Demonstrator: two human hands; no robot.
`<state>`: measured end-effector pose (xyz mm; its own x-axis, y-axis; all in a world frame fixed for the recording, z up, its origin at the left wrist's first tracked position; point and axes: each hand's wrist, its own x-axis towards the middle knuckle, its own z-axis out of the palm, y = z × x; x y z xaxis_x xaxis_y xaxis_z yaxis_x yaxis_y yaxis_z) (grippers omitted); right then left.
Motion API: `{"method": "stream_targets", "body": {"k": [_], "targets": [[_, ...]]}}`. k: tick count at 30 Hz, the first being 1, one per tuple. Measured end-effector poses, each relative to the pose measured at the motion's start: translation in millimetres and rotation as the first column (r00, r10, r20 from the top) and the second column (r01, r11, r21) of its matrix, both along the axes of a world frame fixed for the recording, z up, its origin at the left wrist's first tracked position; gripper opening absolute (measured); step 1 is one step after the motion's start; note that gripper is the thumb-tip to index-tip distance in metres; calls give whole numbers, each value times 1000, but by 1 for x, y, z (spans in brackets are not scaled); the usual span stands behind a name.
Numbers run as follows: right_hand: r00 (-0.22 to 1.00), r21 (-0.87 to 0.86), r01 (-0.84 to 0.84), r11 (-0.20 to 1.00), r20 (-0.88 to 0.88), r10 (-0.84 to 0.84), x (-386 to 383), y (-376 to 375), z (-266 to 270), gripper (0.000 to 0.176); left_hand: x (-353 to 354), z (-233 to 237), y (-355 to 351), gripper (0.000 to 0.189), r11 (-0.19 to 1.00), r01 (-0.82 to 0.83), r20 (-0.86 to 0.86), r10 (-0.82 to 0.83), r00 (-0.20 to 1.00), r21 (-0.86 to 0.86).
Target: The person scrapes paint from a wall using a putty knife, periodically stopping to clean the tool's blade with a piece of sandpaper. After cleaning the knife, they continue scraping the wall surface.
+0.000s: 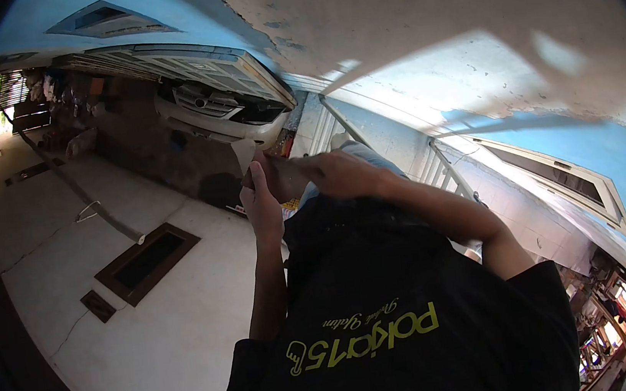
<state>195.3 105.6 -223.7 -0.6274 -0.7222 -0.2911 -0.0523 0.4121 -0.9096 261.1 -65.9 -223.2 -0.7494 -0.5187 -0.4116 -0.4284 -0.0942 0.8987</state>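
My left hand (261, 201) is raised in front of me, thumb up, gripping a flat brown piece (278, 178) at its left edge. Closed fingers of my right hand (338, 174) meet the same brown piece from the right, at chest height. What exactly this piece is, I cannot tell in the dim light. A pale, thin corner (244, 153) shows just beyond my left thumb. Below my hands is the black shirt (401, 293) with yellow lettering that I wear.
A light-coloured car (222, 109) stands ahead, beyond my hands. Pale metal rails (343, 119) like a ladder or scaffold rise at my right. Peeling blue and white wall (468, 62) is on the right. On the left, a white wall (202, 308) carries a dark-framed opening (149, 264) and a pipe (90, 201).
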Motion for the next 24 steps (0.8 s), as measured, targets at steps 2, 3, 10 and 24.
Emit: {"method": "stream_targets", "body": {"k": [2,3,10,24], "targets": [[998,29,-42,999,48,41,10,-5,21,36,-3,10,3,51,998,-49,42,51,998,-33],[995,65,-79,995,66,75,14,-6,28,37,-2,10,-1,52,998,-62,60,62,996,-5],[986,-281,-163,946,-70,149,7,9,20,40,3,-6,-29,49,974,-79,30,74,997,215],[990,-2,30,1000,-137,-30,0,-4,-22,35,8,-5,-4,49,998,22,-41,-20,999,52]]}}
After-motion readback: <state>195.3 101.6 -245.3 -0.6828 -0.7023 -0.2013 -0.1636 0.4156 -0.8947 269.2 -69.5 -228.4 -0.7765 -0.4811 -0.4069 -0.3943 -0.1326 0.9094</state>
